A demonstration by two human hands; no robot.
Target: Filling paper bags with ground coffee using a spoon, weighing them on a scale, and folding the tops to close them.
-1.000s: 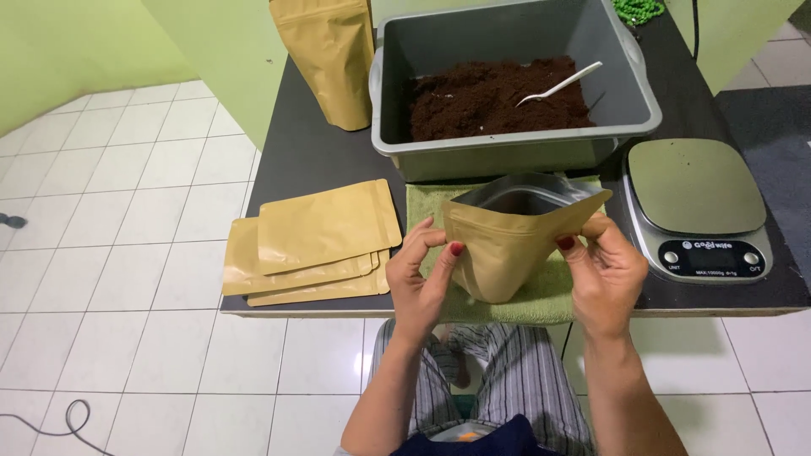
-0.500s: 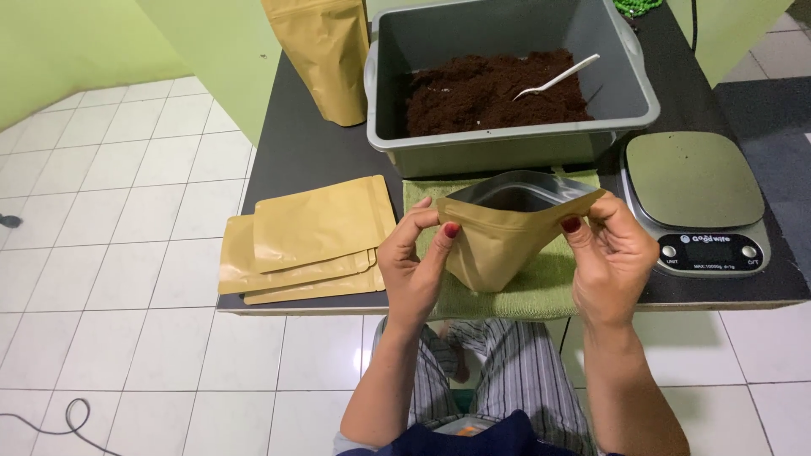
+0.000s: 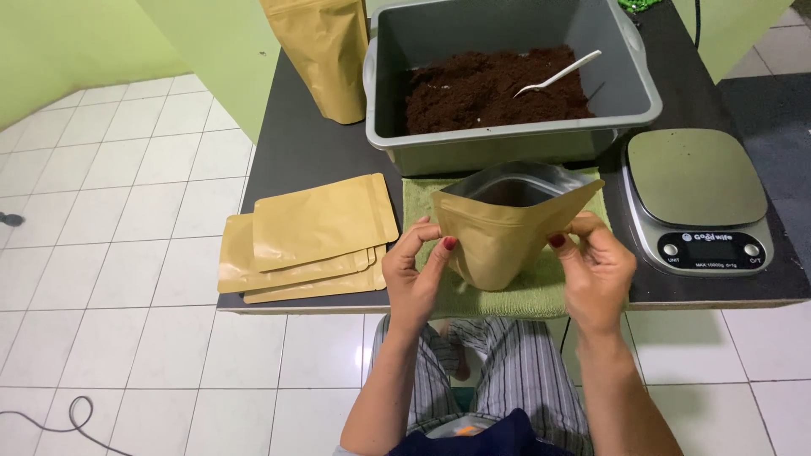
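Grip slid lower: open kraft pouch (image 3: 507,228) pinched between left hand (image 3: 414,274), right hand (image 3: 596,270), above towel.

On the surface (image 3: 312,152), a towel (image 3: 541,291) lies at the near edge, with an open pouch (image 3: 507,228) above it, held between the left hand (image 3: 414,274) and the right hand (image 3: 596,270). Behind the towel stands a tub (image 3: 507,148) holding soil (image 3: 490,89) with a spoon (image 3: 557,74) in it. A stack of flat pouches (image 3: 308,241) lies to the left, a standing pouch (image 3: 325,55) behind that stack, left of the tub. A scale (image 3: 701,198) sits right of the towel.
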